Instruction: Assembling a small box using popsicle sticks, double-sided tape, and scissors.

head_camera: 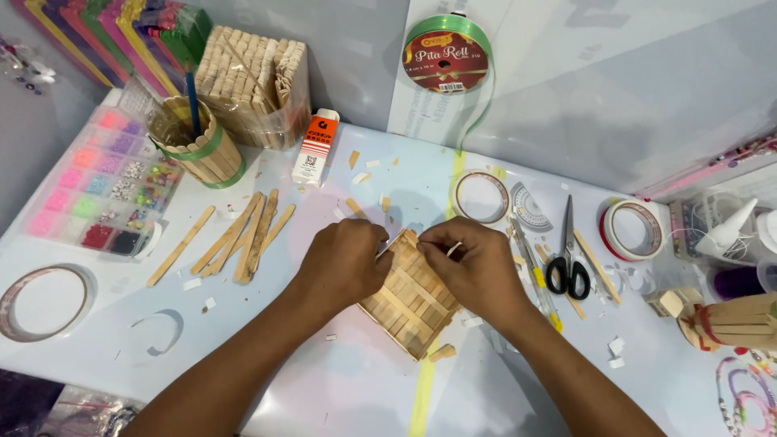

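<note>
A square panel of wooden craft sticks (409,306) lies tilted on the pale table (340,380) in front of me. My left hand (344,260) rests on its left edge with the fingers pinched at its top corner. My right hand (473,263) covers the right side and pinches a small white strip between thumb and forefinger. Both hands meet over the panel's upper corner, which is partly hidden.
Loose craft sticks (243,235) lie to the left, near a stick-built cup (198,146) and a bead organiser (101,186). Black scissors (566,259), tape rolls (631,229) and a green ribbon spool (447,57) sit right and behind. A glue bottle (316,147) stands at the back.
</note>
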